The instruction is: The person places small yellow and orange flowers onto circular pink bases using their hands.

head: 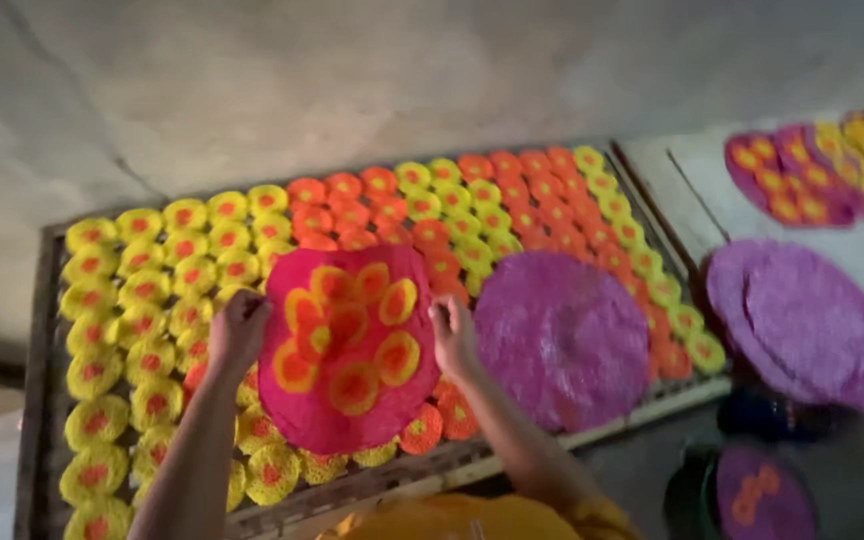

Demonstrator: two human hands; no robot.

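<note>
My left hand [235,331] and my right hand [452,336] grip the two side edges of a large pink round disc [347,345] that carries several yellow-and-orange flower shapes on its face. The disc lies over a wooden tray [38,330] covered with rows of small yellow and orange round discs [142,290]. A plain purple round disc [562,338] lies on the same tray just right of my right hand.
To the right lie two stacked purple discs [807,325] and a white sheet holding purple discs with yellow flowers [817,170]. A dark bowl with another purple disc [757,497] sits at bottom right. Bare grey floor [252,80] stretches beyond the tray.
</note>
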